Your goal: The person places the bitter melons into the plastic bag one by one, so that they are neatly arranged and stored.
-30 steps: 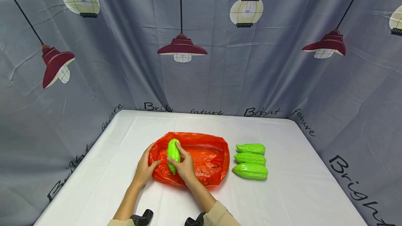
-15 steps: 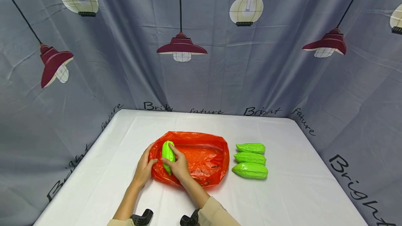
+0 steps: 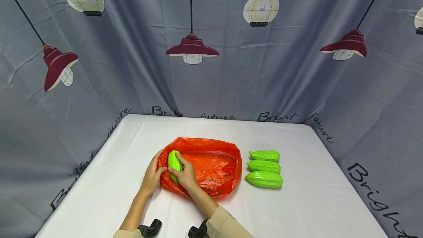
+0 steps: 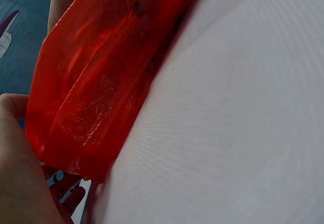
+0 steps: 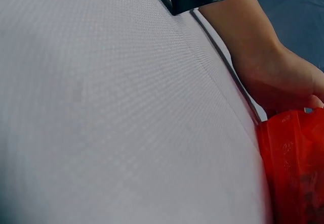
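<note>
i see the right hand (image 3: 187, 176) gripping the green gourd (image 3: 173, 161) inside the red bag (image 3: 214, 164), at its left end. gourd lies between it and the left hand (image 3: 152, 177), which pinches the bag's left side. long axis roughly near-to-far, near end skewed slightly right. right hand's nearer. can't tell if gourd touches bottom.

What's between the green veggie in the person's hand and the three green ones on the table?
In the head view: first the right hand, then the open red bag, then a narrow strip of white table.
</note>
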`<state>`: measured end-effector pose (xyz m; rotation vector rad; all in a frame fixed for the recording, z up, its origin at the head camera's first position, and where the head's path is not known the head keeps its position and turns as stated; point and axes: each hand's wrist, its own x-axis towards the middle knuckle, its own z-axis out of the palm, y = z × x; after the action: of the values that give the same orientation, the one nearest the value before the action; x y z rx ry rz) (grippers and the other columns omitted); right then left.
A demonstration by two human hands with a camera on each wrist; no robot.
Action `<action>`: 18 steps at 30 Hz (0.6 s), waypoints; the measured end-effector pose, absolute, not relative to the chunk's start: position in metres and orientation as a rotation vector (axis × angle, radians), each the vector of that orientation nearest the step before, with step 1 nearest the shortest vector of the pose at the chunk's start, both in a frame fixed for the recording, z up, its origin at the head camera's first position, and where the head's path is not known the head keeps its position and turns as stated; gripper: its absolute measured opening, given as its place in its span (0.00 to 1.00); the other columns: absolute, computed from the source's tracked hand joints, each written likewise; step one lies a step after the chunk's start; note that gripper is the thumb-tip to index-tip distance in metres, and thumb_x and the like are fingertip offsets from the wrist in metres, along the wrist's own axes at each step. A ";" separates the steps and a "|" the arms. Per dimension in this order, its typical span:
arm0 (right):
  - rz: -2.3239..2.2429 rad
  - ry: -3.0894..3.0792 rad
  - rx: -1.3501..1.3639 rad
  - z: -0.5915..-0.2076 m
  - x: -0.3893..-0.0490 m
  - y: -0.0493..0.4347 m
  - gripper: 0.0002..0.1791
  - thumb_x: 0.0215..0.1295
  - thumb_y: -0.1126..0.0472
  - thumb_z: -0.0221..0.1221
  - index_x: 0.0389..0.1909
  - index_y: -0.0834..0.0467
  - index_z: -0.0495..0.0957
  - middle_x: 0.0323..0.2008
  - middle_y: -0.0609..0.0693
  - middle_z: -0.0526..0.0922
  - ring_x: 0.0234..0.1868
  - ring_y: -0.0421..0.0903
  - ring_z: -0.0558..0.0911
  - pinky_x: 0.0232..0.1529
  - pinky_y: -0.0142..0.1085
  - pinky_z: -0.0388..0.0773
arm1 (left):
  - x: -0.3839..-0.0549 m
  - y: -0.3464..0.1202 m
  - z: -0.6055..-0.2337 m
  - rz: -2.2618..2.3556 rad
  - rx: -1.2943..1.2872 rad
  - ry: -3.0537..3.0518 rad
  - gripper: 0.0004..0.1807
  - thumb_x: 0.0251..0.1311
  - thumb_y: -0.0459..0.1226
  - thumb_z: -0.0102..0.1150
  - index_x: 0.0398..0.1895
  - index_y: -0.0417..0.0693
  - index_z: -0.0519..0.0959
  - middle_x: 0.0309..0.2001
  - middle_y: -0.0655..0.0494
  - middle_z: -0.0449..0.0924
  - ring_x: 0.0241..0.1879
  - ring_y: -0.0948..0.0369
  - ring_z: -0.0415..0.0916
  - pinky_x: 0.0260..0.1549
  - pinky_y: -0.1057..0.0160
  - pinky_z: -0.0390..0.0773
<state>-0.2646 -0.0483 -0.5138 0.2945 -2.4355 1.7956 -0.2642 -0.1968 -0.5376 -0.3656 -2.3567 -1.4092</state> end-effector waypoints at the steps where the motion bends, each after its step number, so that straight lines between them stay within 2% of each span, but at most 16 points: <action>1: 1.782 -2.450 0.289 -0.514 -0.264 -0.049 0.33 0.52 0.58 0.67 0.61 0.57 0.70 0.52 0.61 0.76 0.40 0.46 0.78 0.38 0.34 0.76 | -0.265 -0.197 -0.538 -1.405 -0.365 -2.357 0.36 0.54 0.30 0.48 0.69 0.48 0.56 0.66 0.44 0.59 0.65 0.46 0.54 0.59 0.42 0.53; 5: 1.698 -2.490 0.269 -0.515 -0.263 -0.050 0.33 0.52 0.57 0.67 0.61 0.56 0.71 0.53 0.59 0.76 0.44 0.48 0.77 0.42 0.37 0.75 | -0.265 -0.197 -0.538 -1.398 -0.361 -2.360 0.36 0.54 0.30 0.49 0.69 0.48 0.56 0.66 0.44 0.59 0.64 0.47 0.55 0.59 0.42 0.53; 18: 1.651 -2.479 0.217 -0.517 -0.263 -0.055 0.33 0.50 0.58 0.68 0.60 0.56 0.72 0.53 0.57 0.76 0.47 0.51 0.77 0.46 0.40 0.75 | -0.264 -0.196 -0.536 -1.422 -0.348 -2.378 0.36 0.54 0.30 0.49 0.69 0.48 0.56 0.67 0.45 0.58 0.65 0.47 0.54 0.60 0.42 0.52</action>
<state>-0.2634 -0.0551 -0.5168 0.2171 -2.4794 1.6511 -0.2641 -0.1963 -0.5364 -0.3480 -2.3775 -1.4224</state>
